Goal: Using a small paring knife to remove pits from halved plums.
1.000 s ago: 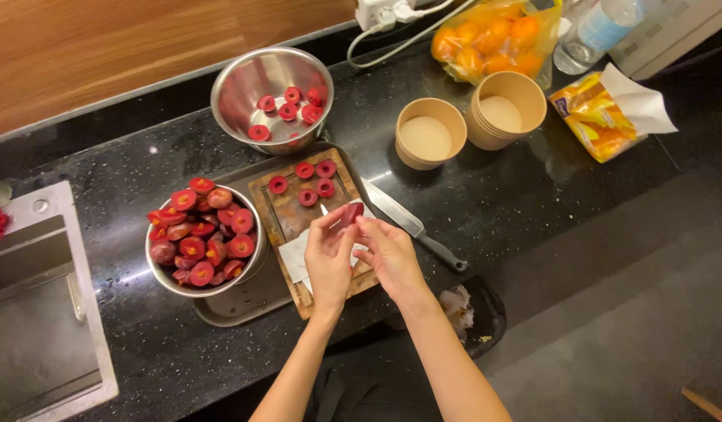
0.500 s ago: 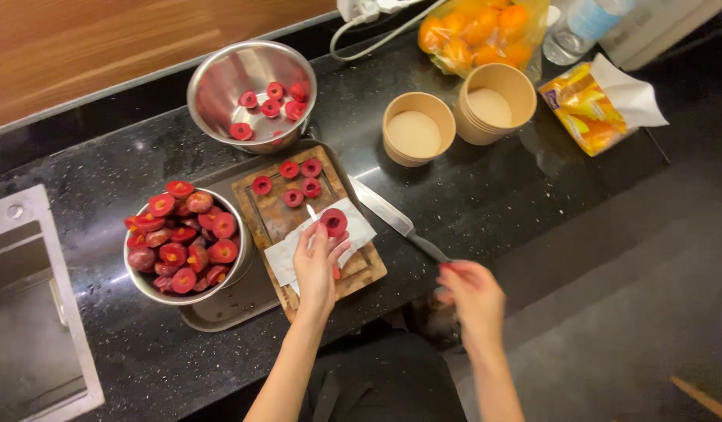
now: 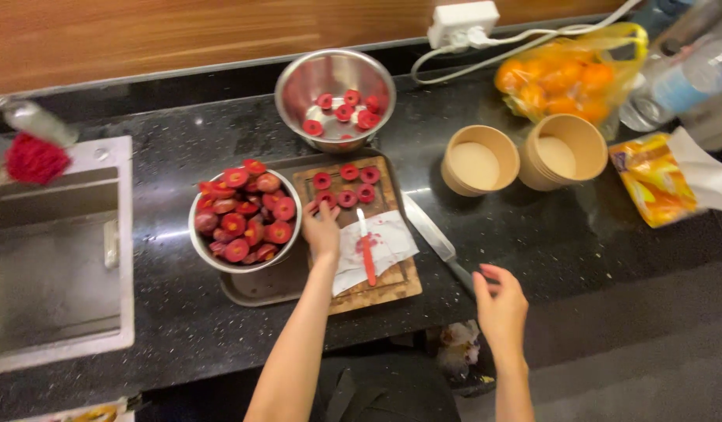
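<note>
My right hand (image 3: pixel 500 306) off counter's front edge, fingers loosely spread, empty, beside knife (image 3: pixel 439 244). My left hand (image 3: pixel 322 232) on cutting board (image 3: pixel 384 285), fingertips closing on cored plum half (image 3: pixel 325 200) near board's left edge. Six red ring-shaped halves on board's far end, more in far steel bowl (image 3: pixel 335 98). Near bowl (image 3: pixel 245 220), heaped with halves, seemingly remains: under halfway, I judge.

At the far right of the black counter lies a yellow-and-orange snack packet (image 3: pixel 651 181), flat and crinkled, partly under a white tissue (image 3: pixel 703 173). Behind it, by the wall, slumps a clear yellow plastic bag of oranges (image 3: pixel 568 76). In the top right corner stands a clear plastic bottle (image 3: pixel 673 78) with a blue label, tilted and blurred.
</note>
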